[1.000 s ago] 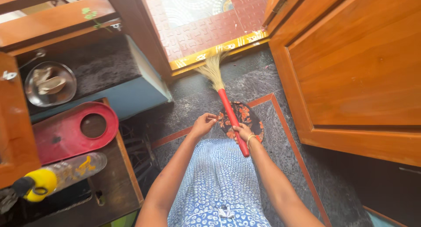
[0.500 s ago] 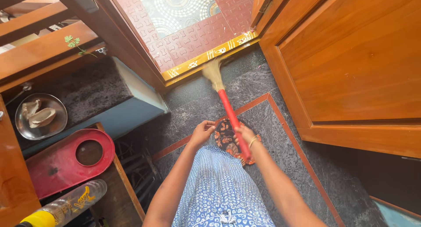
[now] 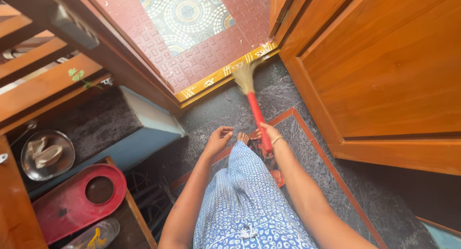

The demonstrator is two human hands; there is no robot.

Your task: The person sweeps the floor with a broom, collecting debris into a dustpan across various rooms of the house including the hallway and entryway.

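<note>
Dark stone floor (image 3: 230, 109) at wooden door (image 3: 384, 71), tiled threshold (image 3: 225, 72) beyond.
Right hand (image 3: 267, 132) clenched round red broom (image 3: 255, 110); left hand (image 3: 218, 139) loosely spread, empty.

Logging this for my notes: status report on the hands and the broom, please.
Right hand shut on broom handle. Left hand open, empty, beside it. Bristles at the yellow door sill. Wooden door close on the right.

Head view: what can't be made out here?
- Lower end of the red broom handle: hidden behind the right hand and the blue dress.
- Patterned cloth on the floor: mostly covered by the dress.
- Contents of the steel bowl: too small to identify.
- Clear bottle: cut off by the bottom edge.
- Left hand: grasp unclear.
</note>
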